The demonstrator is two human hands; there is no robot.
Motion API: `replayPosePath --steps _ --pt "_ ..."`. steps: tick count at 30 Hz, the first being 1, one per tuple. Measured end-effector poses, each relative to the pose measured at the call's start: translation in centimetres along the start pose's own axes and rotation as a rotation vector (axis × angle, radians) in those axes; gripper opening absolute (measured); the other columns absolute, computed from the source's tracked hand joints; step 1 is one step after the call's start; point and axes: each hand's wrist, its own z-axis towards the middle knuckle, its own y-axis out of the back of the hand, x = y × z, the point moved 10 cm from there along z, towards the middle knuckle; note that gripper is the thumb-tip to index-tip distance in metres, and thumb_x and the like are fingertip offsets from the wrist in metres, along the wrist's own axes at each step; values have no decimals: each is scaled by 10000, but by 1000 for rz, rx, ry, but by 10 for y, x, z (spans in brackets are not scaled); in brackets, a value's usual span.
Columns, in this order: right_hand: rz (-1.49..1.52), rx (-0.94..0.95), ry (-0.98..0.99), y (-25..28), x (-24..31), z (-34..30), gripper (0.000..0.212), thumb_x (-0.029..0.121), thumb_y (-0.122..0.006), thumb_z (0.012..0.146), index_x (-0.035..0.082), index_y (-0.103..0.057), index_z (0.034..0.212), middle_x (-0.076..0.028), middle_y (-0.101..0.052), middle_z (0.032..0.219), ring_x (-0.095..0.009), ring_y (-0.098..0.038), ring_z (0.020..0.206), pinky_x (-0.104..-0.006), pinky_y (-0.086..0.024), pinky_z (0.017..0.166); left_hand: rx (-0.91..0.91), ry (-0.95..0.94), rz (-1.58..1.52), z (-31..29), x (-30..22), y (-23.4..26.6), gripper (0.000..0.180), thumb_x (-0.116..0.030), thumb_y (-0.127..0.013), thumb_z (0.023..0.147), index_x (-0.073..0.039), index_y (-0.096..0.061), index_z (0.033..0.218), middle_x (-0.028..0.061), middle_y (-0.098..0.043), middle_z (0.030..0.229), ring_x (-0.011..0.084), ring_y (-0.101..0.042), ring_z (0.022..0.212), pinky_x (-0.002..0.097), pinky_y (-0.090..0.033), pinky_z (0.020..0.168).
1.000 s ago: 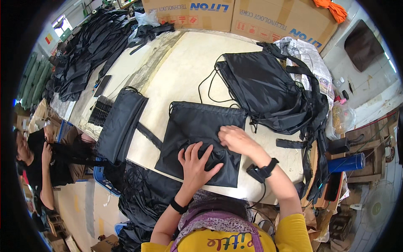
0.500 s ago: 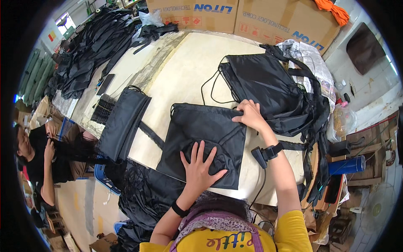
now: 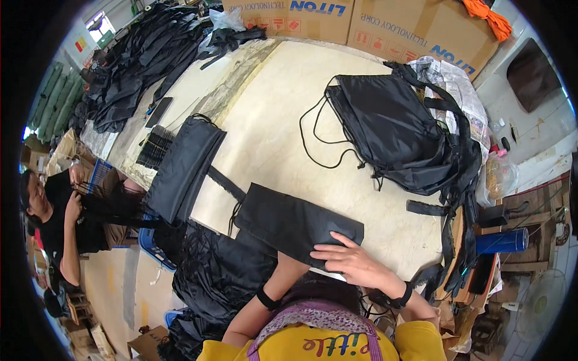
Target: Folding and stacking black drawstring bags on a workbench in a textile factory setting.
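A black drawstring bag (image 3: 295,219) lies folded in half at the near edge of the pale table. My right hand (image 3: 355,263) rests on its near right part with the fingers stretched out. My left hand (image 3: 291,268) reaches under the bag's near edge, and its fingers are hidden by the black cloth. A dark cord hangs from the bag's left end. To the left lies a neat stack of folded black bags (image 3: 188,162). Farther right, more black drawstring bags (image 3: 385,120) lie in a loose pile, their cords trailing over the tabletop.
Cardboard boxes (image 3: 289,18) line the far table edge. Black cloth is heaped (image 3: 144,60) at the far left, near a phone (image 3: 159,112) and a bundle of black cords (image 3: 155,147). A co-worker (image 3: 66,210) handles black strands at left. A blue cylinder (image 3: 503,240) lies at right.
The bag was spread flat and is now folded over, nearer to me. My right hand has come down from its top right corner; my left hand has slipped beneath the cloth.
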Motion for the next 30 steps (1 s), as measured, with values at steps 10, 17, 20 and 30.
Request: replayPosePath --steps 10,17,20,30 --pt "249 -123 -117 -4 -40 -21 281 -162 -528 579 25 -478 783 -79 -620 1271 -258 -472 1315 -502 -231 1175 335 177 -408 -33 8 151 281 -81 -679 844 1 -635 1110 155 -643 1010 318 -636 877 373 -508 823" --pt "462 -164 -140 -5 -48 -20 325 -167 -558 609 51 -417 805 -88 -648 1231 -282 -494 1299 -512 -176 1186 -169 539 -140 -25 70 175 487 -86 -735 770 -23 -579 1227 150 -596 1066 297 -602 889 370 -492 764" --pt "626 -197 -179 -2 -48 -21 320 -153 -583 658 84 -405 780 -137 -662 1204 -324 -502 1294 -525 -140 1182 -107 483 -28 -29 73 166 449 -74 -737 786 -35 -597 1211 121 -601 1059 242 -593 852 308 -477 707" --pt "1372 -722 -300 -5 -90 -46 289 116 -721 789 117 -433 810 -256 -628 1196 -358 -491 1283 -486 -88 1195 -311 637 -602 -34 76 132 160 -76 -589 950 63 -655 991 54 -669 774 94 -611 691 234 -490 636"
